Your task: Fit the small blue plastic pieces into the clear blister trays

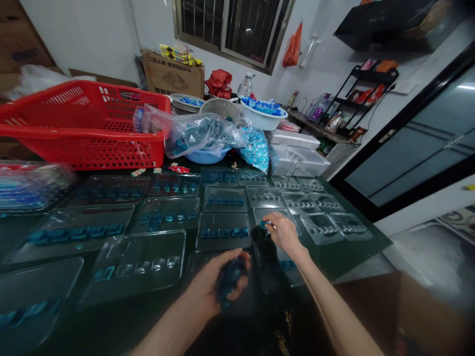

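A person's left hand (213, 282) closes around a lumpy blue clump (230, 279) near the table's near edge, while the right hand (284, 232) stretches forward, its fingertips (270, 222) pinching a small blue piece (263, 224) above a clear molded plastic tray (260, 213). Rows of thin, ridged trays (222, 230), many holding blue pieces in lines, cover the dark tabletop (356, 262). A red slotted plastic basket (85, 133) sits at the far edge.

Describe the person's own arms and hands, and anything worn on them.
The left hand and right hand are bare, without gloves. Both forearms are uncovered down to the frame edge; no sleeve, watch or bracelet shows.
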